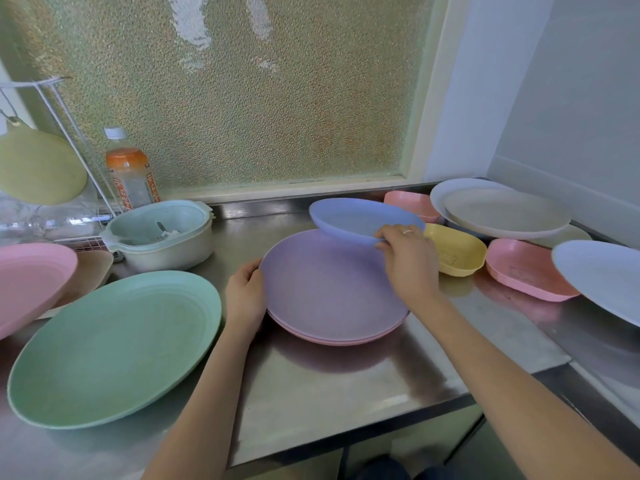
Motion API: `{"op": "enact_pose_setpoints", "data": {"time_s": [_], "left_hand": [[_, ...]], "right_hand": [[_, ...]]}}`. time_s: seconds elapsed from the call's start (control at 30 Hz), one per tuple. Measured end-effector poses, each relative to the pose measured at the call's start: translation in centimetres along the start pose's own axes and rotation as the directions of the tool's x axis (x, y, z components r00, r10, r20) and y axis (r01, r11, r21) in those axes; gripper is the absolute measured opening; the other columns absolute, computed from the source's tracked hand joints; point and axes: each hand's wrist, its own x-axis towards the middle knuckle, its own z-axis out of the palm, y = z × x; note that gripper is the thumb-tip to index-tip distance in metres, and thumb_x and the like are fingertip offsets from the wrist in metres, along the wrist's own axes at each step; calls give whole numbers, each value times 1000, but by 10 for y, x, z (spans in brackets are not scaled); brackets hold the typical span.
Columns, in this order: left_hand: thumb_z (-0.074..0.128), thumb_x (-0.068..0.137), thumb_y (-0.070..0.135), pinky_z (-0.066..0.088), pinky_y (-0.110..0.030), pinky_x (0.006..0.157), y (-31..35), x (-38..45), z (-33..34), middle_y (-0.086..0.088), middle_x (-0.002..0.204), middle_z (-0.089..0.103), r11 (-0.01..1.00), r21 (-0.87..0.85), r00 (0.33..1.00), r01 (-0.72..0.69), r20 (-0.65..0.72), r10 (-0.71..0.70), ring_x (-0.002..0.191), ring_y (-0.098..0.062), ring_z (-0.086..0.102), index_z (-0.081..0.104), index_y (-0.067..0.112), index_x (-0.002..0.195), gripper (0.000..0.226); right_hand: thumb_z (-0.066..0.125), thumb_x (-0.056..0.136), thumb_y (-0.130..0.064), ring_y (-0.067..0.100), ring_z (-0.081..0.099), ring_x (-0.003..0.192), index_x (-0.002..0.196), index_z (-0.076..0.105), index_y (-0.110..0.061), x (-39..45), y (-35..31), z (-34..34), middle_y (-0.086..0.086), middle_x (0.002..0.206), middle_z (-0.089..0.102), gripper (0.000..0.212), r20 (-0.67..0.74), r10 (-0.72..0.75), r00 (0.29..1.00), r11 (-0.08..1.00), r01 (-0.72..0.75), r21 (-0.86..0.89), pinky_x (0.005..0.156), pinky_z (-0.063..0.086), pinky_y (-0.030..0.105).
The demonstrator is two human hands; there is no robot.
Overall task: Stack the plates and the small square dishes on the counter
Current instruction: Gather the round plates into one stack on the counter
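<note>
A purple plate [329, 289] lies on top of a pink plate [346, 339] in the middle of the steel counter [346, 393]. My left hand [246, 296] grips the left rim of this stack. My right hand [408, 261] pinches the near rim of a blue plate [353, 218], held tilted above the stack's far edge. To the right sit a yellow square dish [457, 252], a pink square dish [523, 268] and another pink square dish [410, 202] at the back.
A green plate [114, 344] and a pink plate [31, 278] lie at the left, over a beige dish [93, 268]. Beige and white plates [502, 209] are piled at the back right, a pale blue plate [602, 275] at far right. A pot [162, 233] and bottle [130, 171] stand behind.
</note>
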Motion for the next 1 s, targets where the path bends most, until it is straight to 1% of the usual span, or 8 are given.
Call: {"op": "enact_pose_setpoints", "data": {"time_s": [0.13,0.3,0.43,0.53,0.6,0.7,0.9,1.0], "left_hand": [[47,82,20,46,-34,60,-3,0,-1,-1,82,73,1000,-22,1000,-5,-4,5,66,-23,57,72,31,78,27],[45,85,14,50,-36,77,-10,5,-1,2,84,72,997,-22,997,-72,-8,72,81,-17,60,70,28,76,30],[39,92,13,47,-30,82,-9,5,0,0,100,69,995,-35,995,-96,-45,94,94,-19,60,70,17,101,33],[35,95,25,45,-18,72,-7,6,1,3,94,65,996,21,996,-88,-12,88,89,-19,56,67,13,100,34],[41,90,29,49,-28,83,-9,6,2,1,102,69,996,23,995,-85,49,84,94,-18,60,68,20,106,32],[44,80,11,49,-39,92,-10,4,3,1,110,70,996,46,992,-77,99,72,104,-20,62,66,24,115,44],[40,76,4,50,-39,93,-8,5,2,1,116,68,998,50,994,-45,98,39,108,-21,61,64,24,120,54],[41,80,1,47,-34,90,-9,6,3,-1,119,65,999,27,996,-38,79,36,110,-21,59,62,20,124,52]], "right_hand": [[47,82,-18,31,61,77,80,67,-15,-36,-22,-19,2,77,70,20,-24,-143,989,979,145,146,63,47,39],[44,84,-21,20,62,82,79,68,-20,-70,-34,-38,-6,79,70,25,-33,-220,975,963,223,155,71,37,32],[45,85,-24,16,63,82,81,70,-23,-92,-30,-45,-9,81,71,25,21,-231,973,963,226,144,72,34,28],[43,84,-24,17,65,82,81,72,-23,-100,-26,-48,-10,81,72,28,80,-219,972,964,203,174,71,45,33],[42,85,-24,15,66,83,86,74,-24,-101,-25,-48,-11,83,73,32,145,-226,963,957,191,218,72,48,35],[39,88,-26,12,66,86,92,73,-26,-101,-23,-48,-12,88,74,34,217,-236,947,950,179,256,78,46,31],[47,96,-22,14,64,94,108,69,-19,-78,-4,-47,-3,105,72,25,136,-43,990,945,-4,328,84,49,32],[48,95,-13,26,63,94,113,66,-15,-45,30,-39,6,107,71,25,34,96,995,971,-101,217,77,48,35]]}}
